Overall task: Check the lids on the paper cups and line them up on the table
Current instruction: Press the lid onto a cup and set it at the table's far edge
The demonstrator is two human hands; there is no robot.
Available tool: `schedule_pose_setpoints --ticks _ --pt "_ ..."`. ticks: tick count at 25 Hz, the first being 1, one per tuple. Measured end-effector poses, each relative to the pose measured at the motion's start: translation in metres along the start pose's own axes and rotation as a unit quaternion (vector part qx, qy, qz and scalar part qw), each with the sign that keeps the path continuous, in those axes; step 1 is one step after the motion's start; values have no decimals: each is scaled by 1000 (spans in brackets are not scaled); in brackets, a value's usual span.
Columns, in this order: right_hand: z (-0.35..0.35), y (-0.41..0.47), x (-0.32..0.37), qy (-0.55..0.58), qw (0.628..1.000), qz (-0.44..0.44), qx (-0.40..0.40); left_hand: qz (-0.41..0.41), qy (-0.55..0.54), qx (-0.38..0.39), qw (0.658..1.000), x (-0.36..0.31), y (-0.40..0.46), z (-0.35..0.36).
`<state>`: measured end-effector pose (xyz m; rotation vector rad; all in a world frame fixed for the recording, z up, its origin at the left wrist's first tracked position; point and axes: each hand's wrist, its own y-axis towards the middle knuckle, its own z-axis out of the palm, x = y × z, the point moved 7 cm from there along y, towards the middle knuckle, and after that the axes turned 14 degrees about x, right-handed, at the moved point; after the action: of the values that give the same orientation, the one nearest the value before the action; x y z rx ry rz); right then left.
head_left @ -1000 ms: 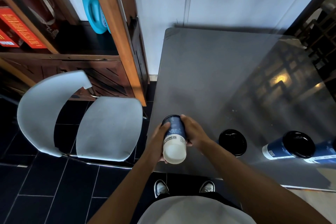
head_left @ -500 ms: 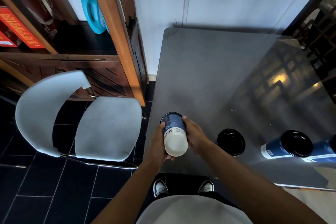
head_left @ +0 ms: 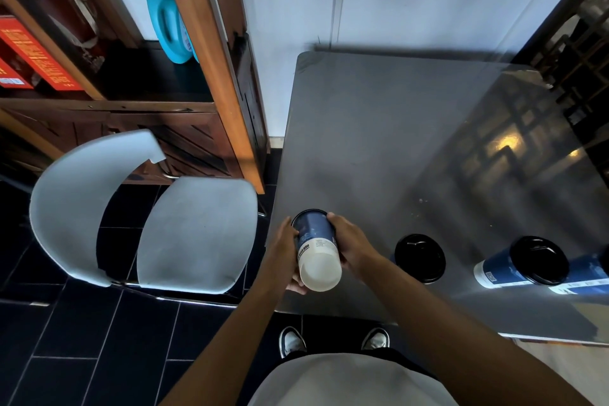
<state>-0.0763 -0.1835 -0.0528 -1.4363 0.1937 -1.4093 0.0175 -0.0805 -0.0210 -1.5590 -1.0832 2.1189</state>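
Note:
A blue paper cup (head_left: 314,239) is held upside down over the near left corner of the grey table (head_left: 379,128); its white bottom faces me and its black-lidded end points down at the table. My left hand (head_left: 284,249) grips its left side and my right hand (head_left: 351,245) its right side. To the right a second cup with a black lid (head_left: 420,258) stands upright. Further right a third blue cup (head_left: 494,269) with a black lid leans, and a fourth cup (head_left: 586,270) shows at the frame's edge.
A pale grey chair (head_left: 158,227) stands left of the table on dark floor tiles. A wooden shelf unit (head_left: 204,53) with a blue detergent bottle (head_left: 166,16) is behind it. A white wall lies beyond the table's far edge.
Both hands have carried the inverted cup slightly away from me and down toward the tabletop. The other cups have not moved.

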Motion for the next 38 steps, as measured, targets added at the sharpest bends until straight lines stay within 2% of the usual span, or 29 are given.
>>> schedule_pose_setpoints --ticks 2,3,6,10,13,16,19,23,26,28,30,33,38 --pt "-1 -1 4 -23 1000 2 -7 -61 6 32 998 1 -4 4" --pt "-1 -1 6 -39 999 4 -9 -62 10 43 997 1 -4 6" --pt "0 -7 10 -36 999 -13 -6 0 12 45 999 0 1 6" --pt "-6 -15 7 -9 999 -37 -6 4 -115 51 992 7 4 7" --pt "-4 -21 5 -22 999 -43 5 10 -92 29 995 14 7 7" --pt "-4 -24 4 -25 999 -48 5 28 -81 40 995 15 9 8" --pt "-5 -22 5 -40 998 -53 3 -7 -61 50 997 17 6 9" --pt "-9 -16 16 -119 991 -63 -14 -36 24 14 999 17 9 2" --pt "-8 -15 24 -224 969 -97 -29 -54 -13 49 997 15 8 10" --pt "-5 -16 27 -243 962 -120 -26 -31 -35 50 998 17 15 12" --pt "-7 -17 27 -210 970 -121 -27 2 -33 37 999 16 17 10" --pt "-14 -16 19 -162 982 -94 -27 2 -104 76 992 12 14 16" --pt "-15 -13 0 -87 995 -39 -21 -2 -155 126 980 8 -3 29"
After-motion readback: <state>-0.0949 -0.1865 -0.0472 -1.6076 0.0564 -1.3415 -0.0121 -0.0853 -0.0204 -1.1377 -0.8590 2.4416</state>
